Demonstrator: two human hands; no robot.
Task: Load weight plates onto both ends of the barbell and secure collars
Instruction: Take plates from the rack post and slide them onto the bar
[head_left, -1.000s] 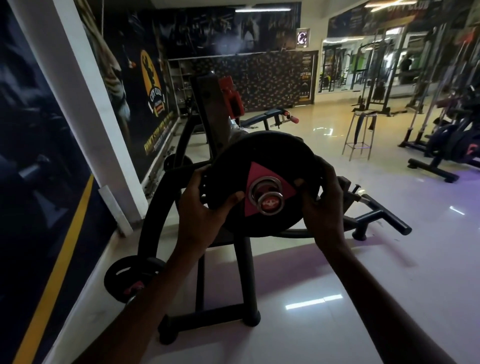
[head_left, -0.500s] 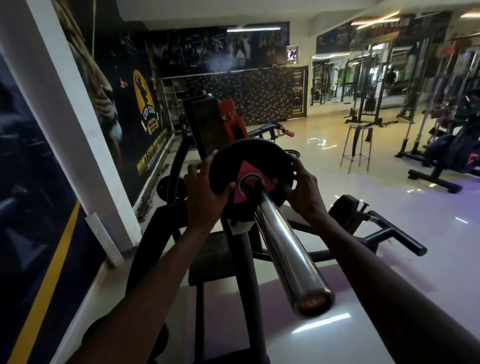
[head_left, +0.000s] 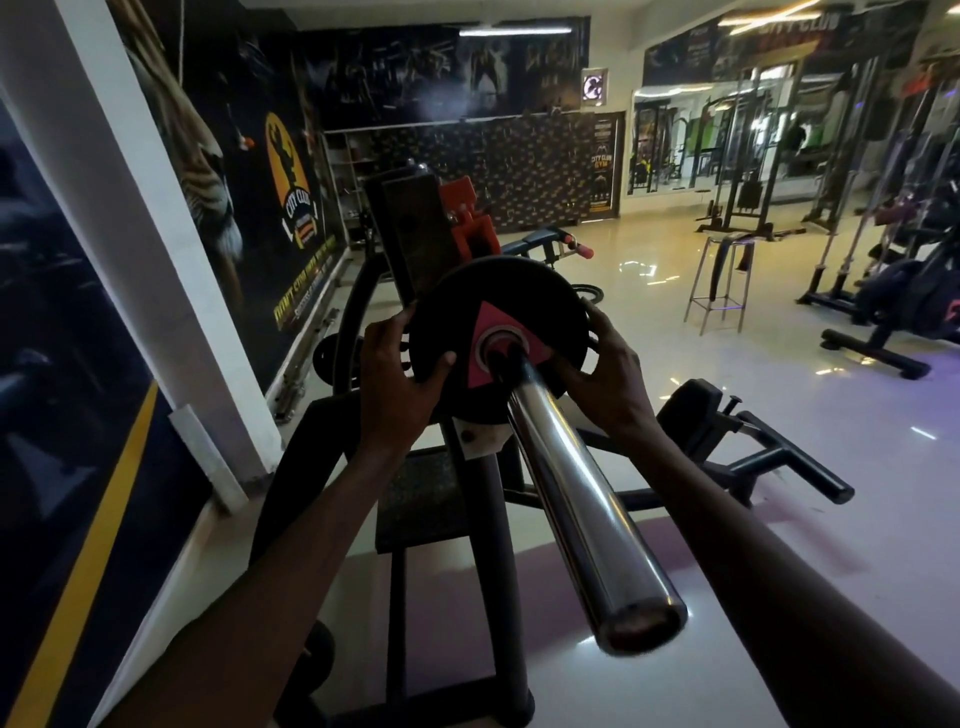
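A black weight plate (head_left: 485, 306) with a pink triangle around its hole sits far down the chrome barbell sleeve (head_left: 576, 499), close to the black rack upright (head_left: 493, 519). My left hand (head_left: 400, 374) grips the plate's left rim, thumb across its face. On the right rim is my right hand (head_left: 605, 374), fingers curled over the edge. The sleeve's open end (head_left: 641, 626) points toward me, bare of any plate or collar.
A dark mural wall and a white pillar (head_left: 135, 218) run along the left. Small plates (head_left: 332, 358) hang on the rack's lower pegs. A metal stool (head_left: 719, 280) stands on the glossy floor, and other machines (head_left: 883, 306) line the right.
Both hands have pushed the plate from the sleeve's tip far along the sleeve toward the rack. Most of the chrome sleeve now shows in front of the plate.
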